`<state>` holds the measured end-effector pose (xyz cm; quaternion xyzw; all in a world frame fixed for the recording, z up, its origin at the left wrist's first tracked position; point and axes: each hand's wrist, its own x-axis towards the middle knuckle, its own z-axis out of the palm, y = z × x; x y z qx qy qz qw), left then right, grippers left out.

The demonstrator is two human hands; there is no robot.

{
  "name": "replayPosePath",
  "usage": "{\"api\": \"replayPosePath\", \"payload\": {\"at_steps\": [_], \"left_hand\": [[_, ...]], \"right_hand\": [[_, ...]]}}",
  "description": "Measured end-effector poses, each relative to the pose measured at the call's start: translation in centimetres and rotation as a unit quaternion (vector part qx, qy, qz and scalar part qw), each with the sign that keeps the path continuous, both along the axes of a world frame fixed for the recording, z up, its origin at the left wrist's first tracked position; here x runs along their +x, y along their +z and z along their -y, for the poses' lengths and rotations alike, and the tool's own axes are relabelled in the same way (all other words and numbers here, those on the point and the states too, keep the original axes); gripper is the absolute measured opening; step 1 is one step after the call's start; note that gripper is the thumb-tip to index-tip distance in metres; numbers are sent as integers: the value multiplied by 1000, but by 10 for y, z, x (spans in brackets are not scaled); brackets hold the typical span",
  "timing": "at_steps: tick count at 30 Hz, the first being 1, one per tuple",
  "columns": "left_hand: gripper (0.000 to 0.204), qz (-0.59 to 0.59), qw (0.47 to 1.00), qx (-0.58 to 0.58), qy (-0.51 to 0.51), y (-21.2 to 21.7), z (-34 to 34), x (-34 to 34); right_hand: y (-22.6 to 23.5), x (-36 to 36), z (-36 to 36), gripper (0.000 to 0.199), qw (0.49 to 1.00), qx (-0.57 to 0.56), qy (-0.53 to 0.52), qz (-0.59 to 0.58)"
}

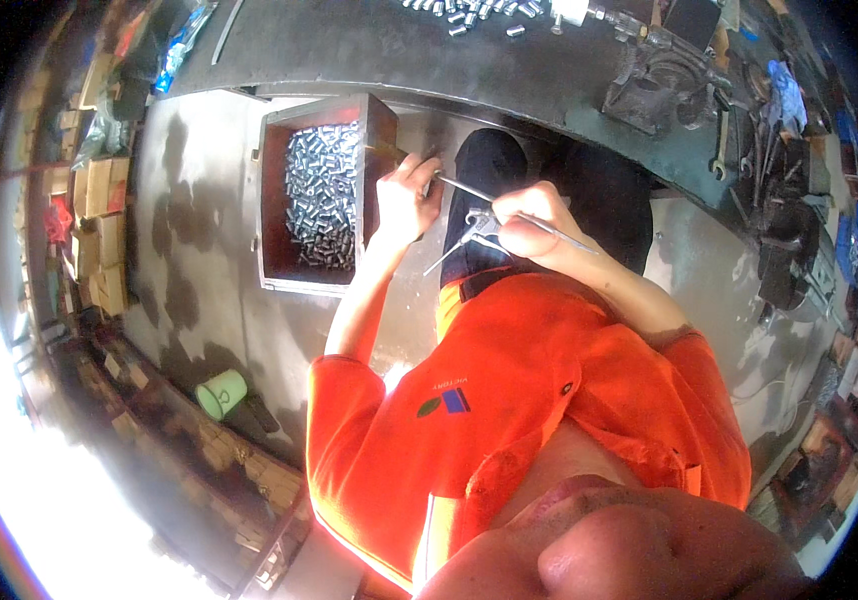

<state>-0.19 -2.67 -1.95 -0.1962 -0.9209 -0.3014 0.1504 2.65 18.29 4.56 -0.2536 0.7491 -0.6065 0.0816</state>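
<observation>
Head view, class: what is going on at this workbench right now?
A person in an orange shirt sits at a dark workbench. The left hand pinches one end of a thin metal rod, right beside an open wooden box full of small shiny metal cylinders. The right hand grips the rod together with a small metal tool. More loose cylinders lie on the bench top, near a vise.

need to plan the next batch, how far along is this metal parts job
Looks done: a wooden box is nearly full of small metal sleeves. In hand: the left hand and right hand hold a thin rod and a metal tool. Left: more loose sleeves lie on the bench; the count is unclear.
</observation>
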Motion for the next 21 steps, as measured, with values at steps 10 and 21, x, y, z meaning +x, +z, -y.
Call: {"api": "replayPosePath", "payload": {"at_steps": [10, 21], "left_hand": [[24, 16, 999, -6, -36, -13, 8, -6], [40, -6, 990, 4, -140, -2, -21, -6]], "right_hand": [[1, 0, -2, 13, 999, 10, 20, 23], [-46, -24, 19, 14, 994, 51, -10, -94]]}}
